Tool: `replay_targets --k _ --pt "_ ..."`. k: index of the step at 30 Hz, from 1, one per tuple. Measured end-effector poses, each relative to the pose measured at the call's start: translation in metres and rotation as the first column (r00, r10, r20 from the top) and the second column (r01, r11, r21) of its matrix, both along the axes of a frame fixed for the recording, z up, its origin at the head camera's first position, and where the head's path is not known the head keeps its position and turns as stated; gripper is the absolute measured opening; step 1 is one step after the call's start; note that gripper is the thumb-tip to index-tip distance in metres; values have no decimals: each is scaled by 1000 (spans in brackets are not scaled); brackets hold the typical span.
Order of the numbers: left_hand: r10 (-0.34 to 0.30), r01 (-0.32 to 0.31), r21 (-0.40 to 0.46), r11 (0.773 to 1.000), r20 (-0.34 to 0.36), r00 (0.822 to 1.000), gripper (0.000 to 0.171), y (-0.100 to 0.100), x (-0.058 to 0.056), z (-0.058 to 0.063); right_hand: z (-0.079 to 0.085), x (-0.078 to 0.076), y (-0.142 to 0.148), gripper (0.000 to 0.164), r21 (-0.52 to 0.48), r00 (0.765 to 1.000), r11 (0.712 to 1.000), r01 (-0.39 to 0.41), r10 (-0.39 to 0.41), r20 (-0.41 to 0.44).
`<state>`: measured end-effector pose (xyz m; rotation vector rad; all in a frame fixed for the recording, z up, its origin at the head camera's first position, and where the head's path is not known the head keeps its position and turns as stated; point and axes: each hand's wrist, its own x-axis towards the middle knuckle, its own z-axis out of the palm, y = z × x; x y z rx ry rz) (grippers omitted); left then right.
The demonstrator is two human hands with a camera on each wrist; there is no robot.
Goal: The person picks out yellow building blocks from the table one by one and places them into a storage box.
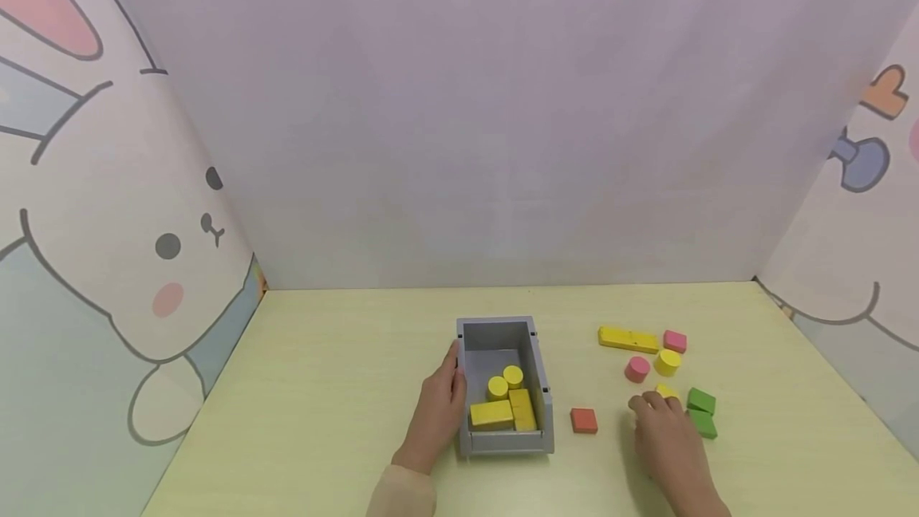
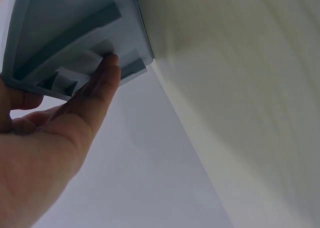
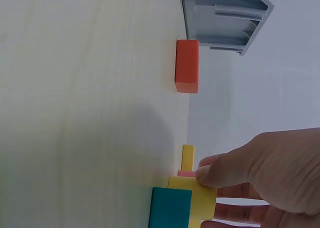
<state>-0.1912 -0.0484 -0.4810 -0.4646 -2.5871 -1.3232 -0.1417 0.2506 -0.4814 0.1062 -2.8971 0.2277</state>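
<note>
My left hand (image 1: 435, 409) rests against the left wall of a grey plastic bin (image 1: 506, 443). In the left wrist view its fingers lie straight along the bin's outer wall (image 2: 60, 33). Inside the bin sit two yellow cylinders (image 1: 498, 388) and two yellow rectangular blocks (image 1: 491, 415). My right hand (image 1: 668, 441) is over the scattered blocks on the right, pinching a yellow block (image 3: 200, 193) between thumb and fingers. Its full shape is hidden by the hand and by a green block (image 3: 170, 208) in front, bluish in the right wrist view.
A red square block (image 1: 585, 421) lies between bin and right hand. Beyond that hand are a long yellow bar (image 1: 628, 339), a pink block (image 1: 675, 341), a pink cylinder (image 1: 637, 369) and a yellow cylinder (image 1: 668, 362). Two green blocks (image 1: 701, 400) lie beside its fingers.
</note>
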Motion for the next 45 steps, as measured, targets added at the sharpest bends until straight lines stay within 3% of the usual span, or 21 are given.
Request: replay_targets --k 5,16,32,45 --pt "5 -5 -10 1000 -5 1000 45 0 0 0 -1 -1 0 20 -5 1000 1000 -6 5 -23" --pt "3 -3 -11 1000 -25 1000 44 0 1 0 2 0 0 17 -10 999 1000 2 -2 38" --pt "5 -5 -10 1000 -19 1000 44 1 1 2 5 -1 0 20 2 1000 1000 -14 14 9" --pt "-4 4 -6 1000 -32 999 43 1 1 1 16 -8 -13 20 21 992 998 -63 65 -111"
